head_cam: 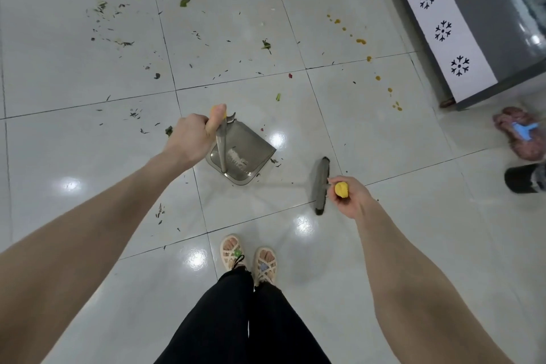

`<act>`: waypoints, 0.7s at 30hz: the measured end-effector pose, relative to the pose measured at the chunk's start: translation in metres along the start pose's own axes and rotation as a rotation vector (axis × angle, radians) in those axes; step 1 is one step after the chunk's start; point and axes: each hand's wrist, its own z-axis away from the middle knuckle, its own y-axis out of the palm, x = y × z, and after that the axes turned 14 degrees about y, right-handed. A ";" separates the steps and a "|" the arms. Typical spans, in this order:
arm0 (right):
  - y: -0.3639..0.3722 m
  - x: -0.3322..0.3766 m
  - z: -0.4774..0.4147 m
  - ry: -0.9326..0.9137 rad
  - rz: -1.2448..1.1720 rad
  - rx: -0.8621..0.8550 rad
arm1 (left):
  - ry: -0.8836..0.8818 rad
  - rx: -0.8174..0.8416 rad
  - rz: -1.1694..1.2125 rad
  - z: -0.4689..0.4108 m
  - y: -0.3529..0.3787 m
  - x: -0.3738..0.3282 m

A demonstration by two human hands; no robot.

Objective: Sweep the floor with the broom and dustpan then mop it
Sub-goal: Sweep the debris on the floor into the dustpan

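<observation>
My left hand [193, 137] grips the yellow-topped handle of a grey long-handled dustpan [246, 154], which stands on the white tiled floor [88, 74] with a little debris in its tray. My right hand [351, 196] grips the yellow end of the broom handle. The grey broom head [321, 185] rests on the floor to the right of the dustpan, apart from it. Green leaf bits and dark scraps [118, 18] lie scattered across the tiles ahead, and a trail of orange-yellow spots [361, 41] runs along the right.
A grey cabinet with a white snowflake-patterned strip [443, 29] stands at the upper right. A pink mop head with a blue clip [520, 136] lies on the floor at the right edge, a dark shoe [523, 179] just below it. My sandalled feet [248, 258] stand behind the dustpan.
</observation>
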 end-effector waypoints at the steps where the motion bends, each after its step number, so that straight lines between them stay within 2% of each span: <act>1: 0.007 -0.004 -0.003 0.004 -0.005 0.012 | -0.008 -0.003 0.001 0.000 -0.001 0.002; 7: 0.059 -0.029 -0.007 0.007 -0.012 0.076 | -0.042 -0.010 0.004 0.001 -0.006 0.010; 12: 0.092 -0.026 -0.004 0.010 -0.024 0.202 | -0.059 -0.016 -0.017 0.006 -0.014 0.009; 21: 0.081 0.011 0.011 0.016 0.021 0.233 | -0.044 -0.011 -0.014 0.002 -0.019 -0.010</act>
